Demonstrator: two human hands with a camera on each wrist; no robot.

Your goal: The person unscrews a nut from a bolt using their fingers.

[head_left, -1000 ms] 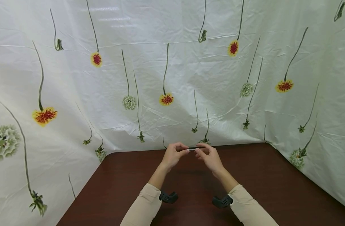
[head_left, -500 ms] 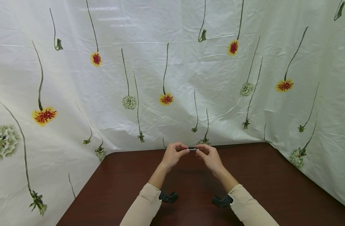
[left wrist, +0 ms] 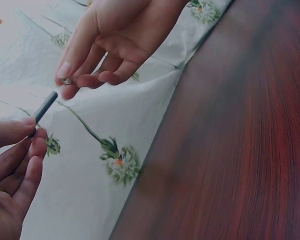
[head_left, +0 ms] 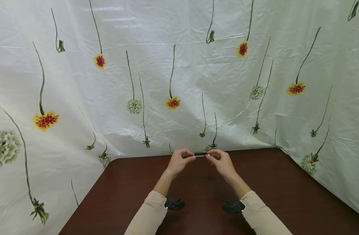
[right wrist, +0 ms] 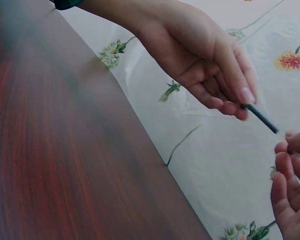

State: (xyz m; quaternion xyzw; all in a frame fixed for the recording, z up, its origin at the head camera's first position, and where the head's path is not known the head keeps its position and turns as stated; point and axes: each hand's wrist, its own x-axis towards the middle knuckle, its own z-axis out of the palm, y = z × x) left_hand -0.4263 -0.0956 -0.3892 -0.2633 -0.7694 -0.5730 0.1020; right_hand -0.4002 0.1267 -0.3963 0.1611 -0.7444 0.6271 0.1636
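Observation:
My left hand (head_left: 177, 162) pinches a dark threaded bolt (left wrist: 46, 106) at one end, between thumb and fingers; its threaded shank points toward my right hand (head_left: 222, 164). Between thumb and forefinger the right hand pinches a small metal nut (left wrist: 66, 81), mostly covered by the fingertips. A short gap parts the nut from the bolt's free end in the left wrist view. Seen from the right wrist, the bolt (right wrist: 262, 120) juts from the left hand (right wrist: 205, 60), close to the right hand's fingertips (right wrist: 281, 146). Both hands are raised in front of me, near the table's far edge.
Below the hands lies a dark red-brown wooden table (head_left: 132, 195). A white flower-printed sheet (head_left: 185, 75) hangs behind it and along both sides. Each wrist wears a black band (head_left: 175, 204) with a camera mount.
The right hand has shifted slightly to the right, away from the left hand, and more of the bolt shows between them. The left hand has barely moved.

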